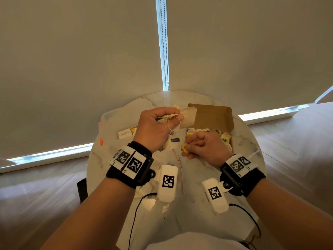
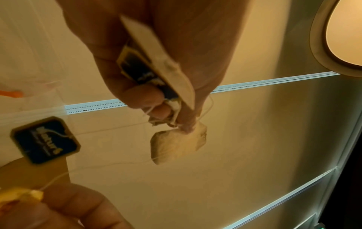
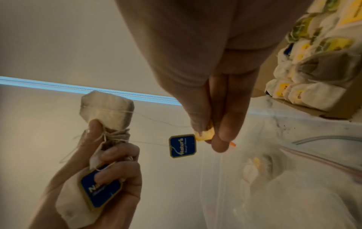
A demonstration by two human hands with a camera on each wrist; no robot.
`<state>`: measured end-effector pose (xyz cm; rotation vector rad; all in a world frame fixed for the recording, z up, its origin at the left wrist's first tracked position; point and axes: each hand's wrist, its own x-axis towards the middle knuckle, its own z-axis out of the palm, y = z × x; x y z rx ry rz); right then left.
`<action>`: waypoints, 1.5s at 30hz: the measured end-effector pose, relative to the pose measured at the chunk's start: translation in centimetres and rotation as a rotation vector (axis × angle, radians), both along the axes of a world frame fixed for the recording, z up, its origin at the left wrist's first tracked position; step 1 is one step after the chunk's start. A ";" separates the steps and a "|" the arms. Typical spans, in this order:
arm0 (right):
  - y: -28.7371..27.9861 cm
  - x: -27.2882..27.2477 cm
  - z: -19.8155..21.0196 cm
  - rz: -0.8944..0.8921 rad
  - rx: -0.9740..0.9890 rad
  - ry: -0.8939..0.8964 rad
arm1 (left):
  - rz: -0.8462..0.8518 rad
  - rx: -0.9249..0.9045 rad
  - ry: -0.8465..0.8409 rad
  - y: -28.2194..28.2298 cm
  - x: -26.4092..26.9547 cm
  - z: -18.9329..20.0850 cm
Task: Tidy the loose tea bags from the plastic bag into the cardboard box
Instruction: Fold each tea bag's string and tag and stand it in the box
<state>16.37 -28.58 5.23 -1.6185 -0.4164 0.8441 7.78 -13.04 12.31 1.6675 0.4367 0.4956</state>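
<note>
Two hands work above the round marble bench. At about 11 o'clock from the bench's middle, the left hand is raised, its grip curled tight round a bunch of tea bags; one bag sticks out past the fingertips, and a blue tag is pressed under the fingers in the right wrist view. The right hand, at about 1 o'clock, has a narrow grip pinching a yellow tag. A second blue tag hangs on a string just beside that pinch. The cardboard box lies open at 1 o'clock, behind the right hand, packed with tea bags. The plastic bag lies flat at 10 o'clock, with a few bags inside.
</note>
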 end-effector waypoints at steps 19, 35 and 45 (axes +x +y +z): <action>1.1 3.4 2.5 -0.174 -0.082 -0.316 | -0.147 0.001 0.049 -0.2 -0.4 -1.2; 0.5 2.3 5.6 -0.243 0.069 -0.471 | -0.114 -0.084 0.188 -0.8 -0.6 -3.0; -0.9 0.9 5.8 -0.076 0.135 -0.399 | -0.103 -0.082 0.153 -0.6 -0.3 -3.1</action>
